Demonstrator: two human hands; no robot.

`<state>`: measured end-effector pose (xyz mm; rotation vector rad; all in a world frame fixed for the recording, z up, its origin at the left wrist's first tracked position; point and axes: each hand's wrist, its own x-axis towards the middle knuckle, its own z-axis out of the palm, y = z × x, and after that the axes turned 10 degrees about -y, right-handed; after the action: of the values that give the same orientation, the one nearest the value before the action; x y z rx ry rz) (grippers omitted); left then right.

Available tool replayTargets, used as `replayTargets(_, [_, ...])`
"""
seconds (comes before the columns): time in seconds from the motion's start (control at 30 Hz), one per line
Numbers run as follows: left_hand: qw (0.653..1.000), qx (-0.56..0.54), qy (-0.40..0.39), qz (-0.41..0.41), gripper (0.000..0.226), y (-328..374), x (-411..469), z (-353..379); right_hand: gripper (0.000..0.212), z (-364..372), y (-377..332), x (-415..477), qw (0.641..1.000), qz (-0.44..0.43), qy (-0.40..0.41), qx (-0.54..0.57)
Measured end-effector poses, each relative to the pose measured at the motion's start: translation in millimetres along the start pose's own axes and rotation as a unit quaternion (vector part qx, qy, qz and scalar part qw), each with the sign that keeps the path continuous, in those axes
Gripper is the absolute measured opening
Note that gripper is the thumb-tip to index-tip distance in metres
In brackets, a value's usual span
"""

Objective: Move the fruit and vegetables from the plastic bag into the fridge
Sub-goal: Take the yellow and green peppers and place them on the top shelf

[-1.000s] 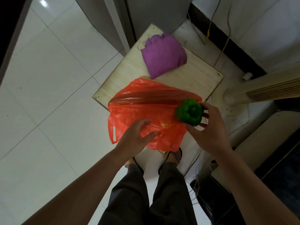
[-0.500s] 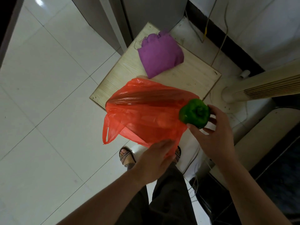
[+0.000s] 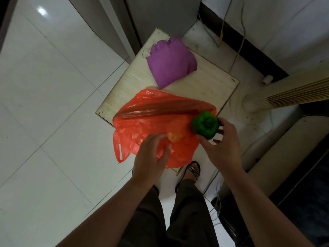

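Note:
An orange plastic bag (image 3: 142, 125) lies on a small wooden table (image 3: 204, 86), hanging over its near edge. A long dark shape shows through the bag's top. At the bag's mouth a yellowish fruit (image 3: 175, 137) peeks out. My right hand (image 3: 222, 148) grips a green bell pepper (image 3: 205, 124) just to the right of the bag. Over the bag's near part, my left hand (image 3: 151, 157) has its fingers spread, reaching toward the yellowish fruit. The grey fridge (image 3: 160, 13) stands behind the table, door closed.
A folded purple cloth bag (image 3: 170, 65) lies on the table's far half. A cream tower fan (image 3: 284, 93) stands to the right, with cables along the wall. White floor tiles stretch to the left. My feet are under the table's near edge.
My left hand pulled back from the bag, then came forward over it again. My right hand lifted the pepper slightly right of the bag. The yellowish fruit now shows at the bag's mouth.

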<state>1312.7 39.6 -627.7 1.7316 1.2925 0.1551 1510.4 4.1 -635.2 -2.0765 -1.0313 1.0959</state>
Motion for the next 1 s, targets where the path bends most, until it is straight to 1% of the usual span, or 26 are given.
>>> replayTargets(0.07, [0.999,0.041,-0.006,0.014,0.041,-2.5,7.2,-6.3,0.075,-0.8,-5.2,6.5,1.000,-0.004,0.004,0.013])
replayTargets(0.13, [0.998,0.055,-0.028,0.005,0.044,-4.7,12.9,-6.9,0.075,-0.4,-8.0,12.2,1.000,-0.009,0.008,0.020])
replayTargets(0.2, [0.998,0.056,-0.025,-0.007,0.045,-5.0,18.0,-3.3,0.076,1.6,-8.2,18.1,1.000,-0.014,0.008,0.010])
replayTargets(0.3, [0.997,0.075,-0.014,-0.024,0.048,-1.8,23.8,5.4,0.076,6.8,-3.6,24.9,1.000,-0.009,-0.014,-0.024])
replayTargets(0.43, [0.994,0.104,-0.026,-0.011,0.065,2.6,28.3,16.3,0.074,16.1,7.5,24.5,0.997,0.008,-0.063,-0.044])
replayTargets(0.57, [0.987,0.155,-0.025,0.011,0.069,-8.7,32.9,26.4,0.075,19.9,15.5,21.2,0.997,0.023,-0.061,-0.032])
replayTargets(0.7, [0.983,0.176,-0.041,0.017,0.082,-16.9,33.4,28.2,0.077,17.6,17.9,17.1,0.997,0.024,-0.067,-0.028])
replayTargets(0.77, [0.982,0.178,-0.053,0.021,0.080,-19.3,30.4,26.7,0.075,15.5,16.9,15.0,0.997,0.024,-0.072,-0.021])
replayTargets(0.87, [0.983,0.167,-0.080,-0.001,0.073,-18.9,21.7,19.8,0.071,11.9,11.2,10.0,0.997,0.020,-0.075,-0.009])
replayTargets(1.0, [0.984,0.152,-0.096,-0.018,0.076,-6.2,5.7,-1.1,0.068,4.8,-6.8,-0.3,0.996,0.009,-0.091,-0.011])
